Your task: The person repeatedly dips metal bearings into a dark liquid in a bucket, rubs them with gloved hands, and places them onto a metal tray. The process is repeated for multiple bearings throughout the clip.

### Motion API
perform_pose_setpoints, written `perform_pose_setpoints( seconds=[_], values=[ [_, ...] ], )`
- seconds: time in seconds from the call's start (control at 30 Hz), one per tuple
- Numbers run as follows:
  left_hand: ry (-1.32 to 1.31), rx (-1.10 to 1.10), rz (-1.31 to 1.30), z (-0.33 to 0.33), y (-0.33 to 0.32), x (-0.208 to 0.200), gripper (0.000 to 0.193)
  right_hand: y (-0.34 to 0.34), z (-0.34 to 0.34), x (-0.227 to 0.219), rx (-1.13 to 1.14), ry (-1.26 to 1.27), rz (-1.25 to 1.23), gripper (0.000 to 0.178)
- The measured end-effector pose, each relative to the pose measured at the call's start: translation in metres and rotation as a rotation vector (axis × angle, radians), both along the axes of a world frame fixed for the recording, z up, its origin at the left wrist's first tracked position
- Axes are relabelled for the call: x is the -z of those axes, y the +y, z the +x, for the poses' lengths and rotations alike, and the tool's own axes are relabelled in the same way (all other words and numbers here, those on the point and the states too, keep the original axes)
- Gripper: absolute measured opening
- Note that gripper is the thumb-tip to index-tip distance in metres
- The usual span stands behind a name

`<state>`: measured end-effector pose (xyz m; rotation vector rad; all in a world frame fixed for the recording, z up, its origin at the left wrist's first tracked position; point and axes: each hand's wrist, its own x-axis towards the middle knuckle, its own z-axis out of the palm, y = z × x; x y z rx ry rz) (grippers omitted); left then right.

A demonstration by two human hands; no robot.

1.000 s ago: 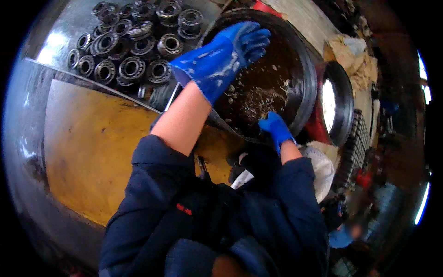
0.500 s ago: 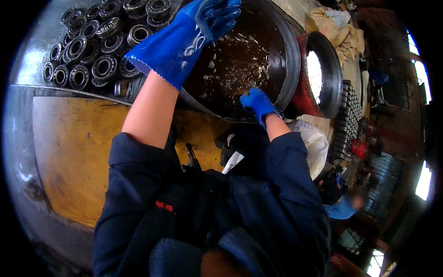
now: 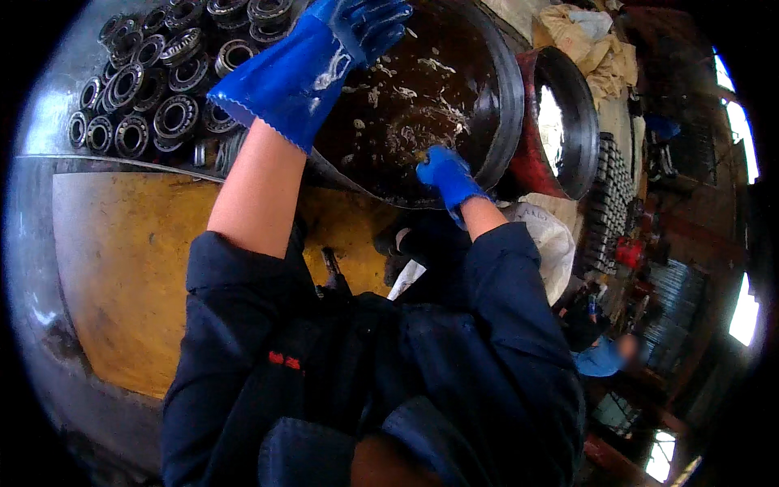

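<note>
A wide round drum (image 3: pixel 510 105) holds dark brown liquid (image 3: pixel 442 40) with pale flecks of foam and ripples on it. My left hand (image 3: pixel 365 24), in a long blue rubber glove, reaches over the drum's far left part, its fingers stretched to the right and slightly bent. Nothing shows in that hand. My right hand (image 3: pixel 450 174), in a blue glove, is closed low over the near right part of the liquid. A small brownish bit shows at its fingers, too little to name. Ripples spread around it.
Many greasy bearings (image 3: pixel 175 118) are heaped on the metal table (image 3: pixel 49 130) at the far left. Right of the drum stands a red-sided ring (image 3: pixel 526 162), with a white sack (image 3: pixel 542 243) nearer me. Stacked metal parts (image 3: pixel 604 207) and another person (image 3: pixel 604 359) are farther right.
The foam flecks on the liquid have shifted and spread. My right hand has moved slightly left and up. My left hand keeps nearly the same pose, with the whole view shifted a little.
</note>
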<state>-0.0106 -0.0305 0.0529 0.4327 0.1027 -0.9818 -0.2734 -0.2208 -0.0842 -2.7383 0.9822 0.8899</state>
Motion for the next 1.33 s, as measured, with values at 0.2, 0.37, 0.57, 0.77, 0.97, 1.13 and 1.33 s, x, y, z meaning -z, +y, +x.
perform_pose_setpoints(
  seconds=[0.2,0.37,0.57,0.77,0.97,1.13,1.33],
  values=[
    [-0.004,-0.012,-0.018,0.000,0.002,0.003,0.038,-0.006,-0.004,0.021,-0.030,-0.060,0.007,0.030],
    [0.020,-0.029,0.022,-0.003,0.002,-0.002,0.039,0.014,0.021,-0.004,-0.508,0.315,-0.098,0.027],
    [-0.003,-0.034,0.012,0.002,0.011,0.004,0.041,-0.005,-0.015,-0.007,0.526,-0.272,0.588,0.034],
    [-0.038,-0.022,-0.001,0.004,0.011,0.006,0.044,0.011,0.017,0.004,-0.243,0.135,-0.035,0.033],
    [-0.396,-0.088,-0.185,-0.002,0.031,0.039,0.049,0.022,0.025,-0.006,-0.442,0.241,-0.027,0.032],
    [-0.363,0.016,-0.233,-0.005,0.029,0.003,0.054,-0.030,-0.026,0.046,0.438,-0.337,0.536,0.036],
    [-0.570,-0.043,-0.149,-0.012,0.032,0.014,0.055,0.016,0.034,0.007,-0.688,0.433,-0.098,0.036]
  ],
)
